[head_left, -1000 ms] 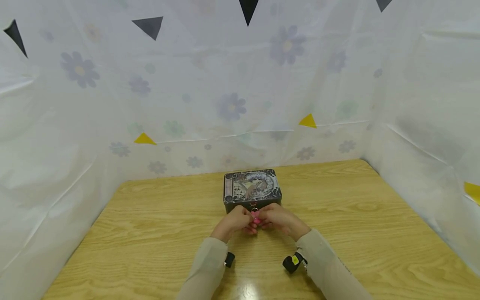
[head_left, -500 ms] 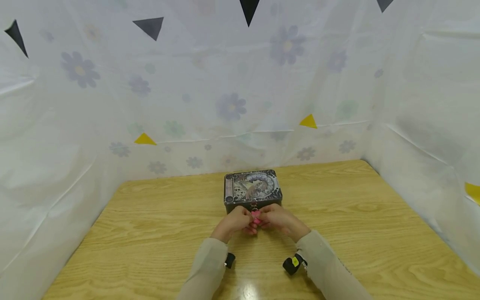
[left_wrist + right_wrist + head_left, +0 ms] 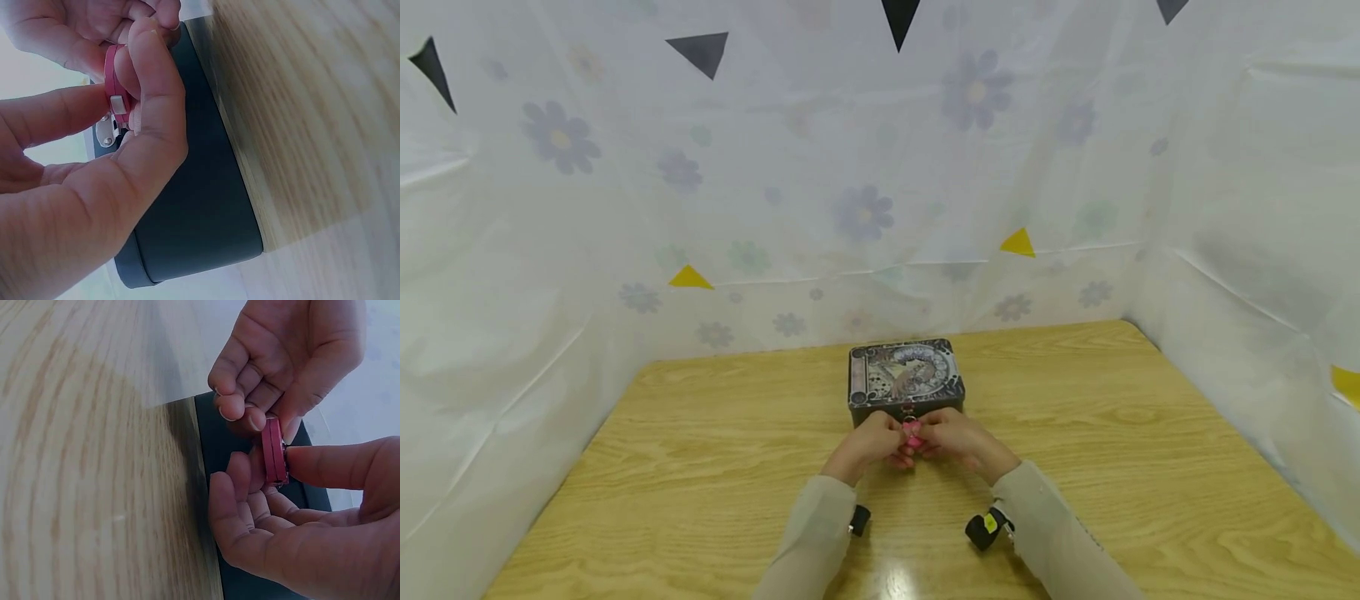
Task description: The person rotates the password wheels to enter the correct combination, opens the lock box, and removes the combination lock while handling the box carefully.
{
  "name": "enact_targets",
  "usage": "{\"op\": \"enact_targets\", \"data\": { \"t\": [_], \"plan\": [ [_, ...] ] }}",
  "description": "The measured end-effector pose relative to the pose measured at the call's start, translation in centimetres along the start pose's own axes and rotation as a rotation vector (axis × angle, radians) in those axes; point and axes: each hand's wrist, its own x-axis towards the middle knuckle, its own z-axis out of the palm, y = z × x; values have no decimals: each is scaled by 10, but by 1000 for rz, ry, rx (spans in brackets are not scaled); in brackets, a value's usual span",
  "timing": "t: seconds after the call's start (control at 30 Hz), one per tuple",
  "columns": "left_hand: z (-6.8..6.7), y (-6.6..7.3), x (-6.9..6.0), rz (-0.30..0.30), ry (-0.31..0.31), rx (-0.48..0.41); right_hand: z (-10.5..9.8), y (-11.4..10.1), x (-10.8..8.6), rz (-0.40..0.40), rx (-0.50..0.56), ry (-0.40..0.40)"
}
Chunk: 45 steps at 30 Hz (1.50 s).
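Pink padlock is at the front face of the tin box, middle of that side, small silver shackle on top by the metal clasp. Can't tell from my views if the shackle runs through the clasp or is latched. Both hands are on the padlock: left hand pinches it from its side, right hand has thumb on one broad face and fingers curled behind. Box lid down, box near the far edge of the table, around the middle of that edge.

Risks, my guess: padlock is small and looks smooth, so if one pinch loosens while the other twists, it could slip or spin. Fingers crowd each other and cover most of the padlock, so a thumb could push the wrong spot or block the shackle. Pulling hard toward the near edge could drag the box along, since I see neither hand bracing it; pushing could shove it to the far edge. Tilted force could jam the shackle against the clasp.
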Motion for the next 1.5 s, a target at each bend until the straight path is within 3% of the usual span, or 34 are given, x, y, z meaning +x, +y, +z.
{"op": "enact_targets", "data": {
  "t": [0.6, 1.13, 1.5],
  "plan": [
    [2, -1, 2, -2, -15, -1, 0, -4, -3, 20, 64, -17],
    [3, 0, 1, 18, -5, 1, -2, -4, -3, -5, 29, -12],
    [2, 0, 0, 33, -27, -56, -2, -4, -3, -7, 15, -14]
  ]
}}
